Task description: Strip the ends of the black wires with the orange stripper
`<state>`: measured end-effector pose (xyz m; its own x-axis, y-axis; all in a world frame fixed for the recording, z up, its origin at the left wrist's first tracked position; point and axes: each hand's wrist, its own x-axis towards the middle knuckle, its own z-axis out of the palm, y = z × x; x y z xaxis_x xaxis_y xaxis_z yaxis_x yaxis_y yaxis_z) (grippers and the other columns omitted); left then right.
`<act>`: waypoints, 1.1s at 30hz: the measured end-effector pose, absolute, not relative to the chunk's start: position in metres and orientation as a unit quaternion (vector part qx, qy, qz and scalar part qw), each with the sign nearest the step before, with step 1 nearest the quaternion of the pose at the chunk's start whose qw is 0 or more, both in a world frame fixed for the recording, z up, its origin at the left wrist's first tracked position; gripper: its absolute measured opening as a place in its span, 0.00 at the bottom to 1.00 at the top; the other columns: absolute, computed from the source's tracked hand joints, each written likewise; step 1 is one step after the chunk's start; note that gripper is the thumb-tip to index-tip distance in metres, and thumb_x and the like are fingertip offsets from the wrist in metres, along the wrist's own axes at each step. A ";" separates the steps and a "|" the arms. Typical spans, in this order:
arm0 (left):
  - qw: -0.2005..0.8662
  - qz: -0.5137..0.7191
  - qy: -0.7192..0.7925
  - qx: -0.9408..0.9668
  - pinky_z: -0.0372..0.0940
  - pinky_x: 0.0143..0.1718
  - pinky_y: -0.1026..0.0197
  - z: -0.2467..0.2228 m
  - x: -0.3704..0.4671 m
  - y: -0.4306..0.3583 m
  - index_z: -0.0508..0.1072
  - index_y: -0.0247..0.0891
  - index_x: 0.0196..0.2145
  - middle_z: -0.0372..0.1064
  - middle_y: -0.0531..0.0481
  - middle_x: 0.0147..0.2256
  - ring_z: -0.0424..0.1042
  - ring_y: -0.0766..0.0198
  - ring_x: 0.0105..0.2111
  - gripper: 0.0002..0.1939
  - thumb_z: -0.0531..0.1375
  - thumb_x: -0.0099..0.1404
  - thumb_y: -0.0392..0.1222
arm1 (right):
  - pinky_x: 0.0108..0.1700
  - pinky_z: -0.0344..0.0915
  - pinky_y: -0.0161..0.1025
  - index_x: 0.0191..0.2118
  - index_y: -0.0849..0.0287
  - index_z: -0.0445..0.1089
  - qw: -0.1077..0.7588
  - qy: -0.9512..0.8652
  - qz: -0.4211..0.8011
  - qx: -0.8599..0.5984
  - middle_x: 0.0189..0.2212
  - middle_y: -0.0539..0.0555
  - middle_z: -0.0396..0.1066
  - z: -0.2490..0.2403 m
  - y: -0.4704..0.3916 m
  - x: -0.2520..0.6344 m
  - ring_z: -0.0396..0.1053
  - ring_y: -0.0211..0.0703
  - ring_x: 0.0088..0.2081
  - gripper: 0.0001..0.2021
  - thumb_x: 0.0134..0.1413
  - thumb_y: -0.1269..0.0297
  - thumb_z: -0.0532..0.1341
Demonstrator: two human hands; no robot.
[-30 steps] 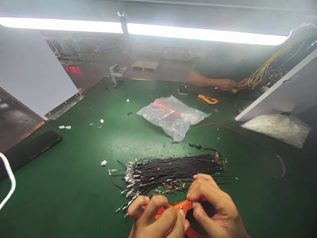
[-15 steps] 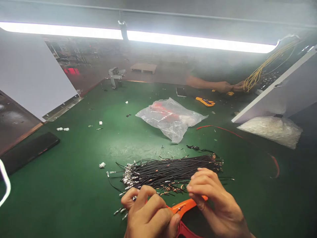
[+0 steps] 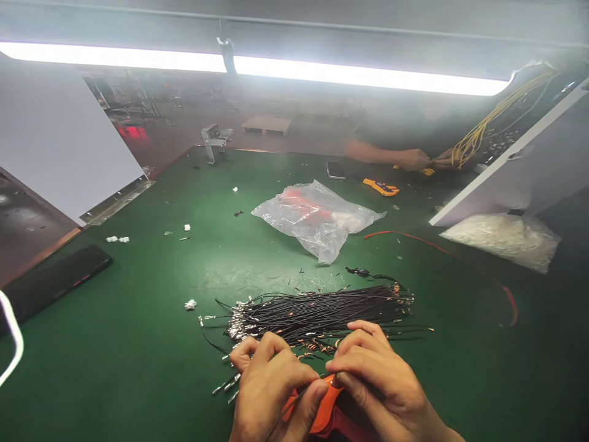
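My left hand point(image 3: 276, 390) is closed, with a thin black wire point(image 3: 300, 391) pinched between thumb and forefinger. Close beside it, the fingertips of my right hand point(image 3: 381, 377) are pinched together at the wire's end, whose tip they mostly hide. Beneath both hands shows an orange and red hand tool point(image 3: 326, 408); which hand bears it I cannot tell. Just beyond lies a bundle of black wires point(image 3: 313, 313), with metal terminals at the left and bare copper ends at the right. Copper scraps point(image 3: 317, 347) are scattered at its near side.
A clear plastic bag point(image 3: 317, 221) with red and white contents lies beyond the bundle. Farther back are a yellow tool point(image 3: 381, 187) and a phone point(image 3: 335, 170). A red wire point(image 3: 427, 244) curves rightward. A co-worker's hands point(image 3: 421, 159) are at the far right with yellow wires point(image 3: 478, 141).
My right hand has shifted left and down, away from the tool's orange handle, to meet my left fingertips. The black wire now shows in my left pinch; less of the tool is visible.
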<state>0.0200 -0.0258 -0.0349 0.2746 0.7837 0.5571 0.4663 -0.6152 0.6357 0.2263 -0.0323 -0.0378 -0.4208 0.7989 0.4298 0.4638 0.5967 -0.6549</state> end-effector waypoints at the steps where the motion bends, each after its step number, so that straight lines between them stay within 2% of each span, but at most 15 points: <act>1: 0.175 0.443 0.398 0.784 0.47 0.38 0.52 -0.034 0.019 -0.025 0.70 0.43 0.33 0.68 0.59 0.22 0.64 0.62 0.28 0.09 0.55 0.71 0.33 | 0.54 0.57 0.55 0.44 0.54 0.67 0.370 -0.813 0.219 -0.392 0.28 0.48 0.73 -0.036 -0.032 0.227 0.71 0.43 0.34 0.12 0.62 0.77 0.54; 6: 0.157 0.429 0.384 0.802 0.49 0.38 0.53 -0.030 0.011 -0.016 0.69 0.42 0.34 0.66 0.60 0.24 0.66 0.65 0.29 0.09 0.57 0.68 0.29 | 0.52 0.60 0.53 0.45 0.56 0.68 0.390 -0.800 0.161 -0.427 0.30 0.49 0.73 -0.032 -0.025 0.235 0.71 0.43 0.33 0.11 0.61 0.77 0.56; 9: 0.142 0.456 0.418 0.773 0.50 0.40 0.53 -0.031 0.009 -0.012 0.69 0.42 0.34 0.65 0.59 0.26 0.66 0.65 0.29 0.09 0.58 0.68 0.28 | 0.42 0.64 0.45 0.39 0.56 0.69 0.400 -0.769 0.129 -0.482 0.28 0.50 0.72 -0.029 -0.021 0.245 0.69 0.43 0.32 0.06 0.63 0.72 0.56; 11: 0.136 0.460 0.429 0.765 0.50 0.40 0.54 -0.033 0.008 -0.011 0.69 0.42 0.35 0.66 0.59 0.27 0.66 0.65 0.29 0.09 0.59 0.67 0.28 | 0.32 0.59 0.39 0.27 0.55 0.64 0.402 -0.736 0.134 -0.528 0.22 0.47 0.64 -0.028 -0.022 0.250 0.62 0.40 0.27 0.13 0.65 0.69 0.56; 13: 0.137 0.452 0.429 0.770 0.50 0.41 0.53 -0.035 0.008 -0.012 0.69 0.42 0.36 0.67 0.59 0.27 0.67 0.65 0.29 0.08 0.59 0.67 0.28 | 0.25 0.51 0.37 0.21 0.55 0.53 0.409 -0.709 0.137 -0.557 0.18 0.44 0.51 -0.027 -0.025 0.253 0.51 0.36 0.21 0.20 0.67 0.67 0.55; 15: 0.140 0.442 0.422 0.779 0.50 0.41 0.53 -0.037 0.009 -0.013 0.69 0.42 0.36 0.68 0.59 0.26 0.67 0.65 0.29 0.08 0.59 0.67 0.28 | 0.23 0.47 0.37 0.22 0.55 0.45 0.415 -0.697 0.147 -0.565 0.19 0.43 0.43 -0.028 -0.029 0.252 0.45 0.35 0.20 0.22 0.67 0.67 0.54; 19: 0.135 0.431 0.417 0.788 0.50 0.41 0.53 -0.039 0.010 -0.014 0.69 0.41 0.35 0.68 0.60 0.25 0.67 0.65 0.29 0.08 0.59 0.67 0.28 | 0.24 0.45 0.37 0.24 0.55 0.44 0.418 -0.702 0.194 -0.543 0.20 0.44 0.41 -0.025 -0.034 0.251 0.44 0.34 0.20 0.21 0.68 0.66 0.53; 21: 0.131 0.430 0.421 0.788 0.50 0.40 0.53 -0.040 0.010 -0.013 0.69 0.41 0.35 0.68 0.60 0.26 0.67 0.66 0.28 0.08 0.60 0.67 0.29 | 0.25 0.43 0.38 0.22 0.56 0.47 0.429 -0.678 0.250 -0.542 0.20 0.44 0.43 -0.022 -0.034 0.252 0.45 0.35 0.21 0.22 0.67 0.63 0.55; 24: 0.131 0.423 0.423 0.791 0.50 0.40 0.53 -0.040 0.011 -0.011 0.70 0.41 0.35 0.68 0.60 0.26 0.68 0.66 0.28 0.07 0.59 0.67 0.29 | 0.26 0.43 0.39 0.19 0.57 0.55 0.444 -0.595 0.374 -0.555 0.19 0.45 0.48 -0.015 -0.030 0.252 0.46 0.36 0.23 0.24 0.64 0.53 0.59; 27: 0.123 0.419 0.414 0.799 0.49 0.41 0.53 -0.039 0.011 -0.011 0.69 0.41 0.35 0.69 0.60 0.25 0.68 0.65 0.28 0.08 0.59 0.68 0.29 | 0.24 0.51 0.36 0.21 0.56 0.62 0.468 -0.512 0.492 -0.527 0.17 0.44 0.48 -0.009 -0.024 0.247 0.48 0.38 0.21 0.26 0.67 0.46 0.49; 30: 0.106 0.420 0.399 0.808 0.48 0.42 0.53 -0.036 0.012 -0.012 0.69 0.42 0.35 0.70 0.62 0.23 0.68 0.65 0.27 0.09 0.59 0.66 0.28 | 0.21 0.54 0.34 0.21 0.56 0.66 0.520 -0.288 0.696 -0.403 0.13 0.41 0.43 -0.006 -0.016 0.243 0.42 0.36 0.17 0.29 0.69 0.48 0.45; 33: 0.088 0.407 0.401 0.816 0.46 0.43 0.52 -0.034 0.013 -0.012 0.69 0.42 0.34 0.69 0.62 0.22 0.68 0.64 0.27 0.09 0.59 0.66 0.28 | 0.21 0.51 0.31 0.20 0.58 0.69 0.528 -0.141 0.763 -0.344 0.13 0.41 0.42 -0.006 -0.011 0.244 0.37 0.35 0.17 0.32 0.72 0.54 0.41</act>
<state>0.0127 -0.0121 -0.0337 0.3466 0.7263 0.5937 0.5835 -0.6624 0.4697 0.2444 -0.0109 -0.0062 -0.2053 0.9036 -0.3760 -0.7098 -0.4020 -0.5785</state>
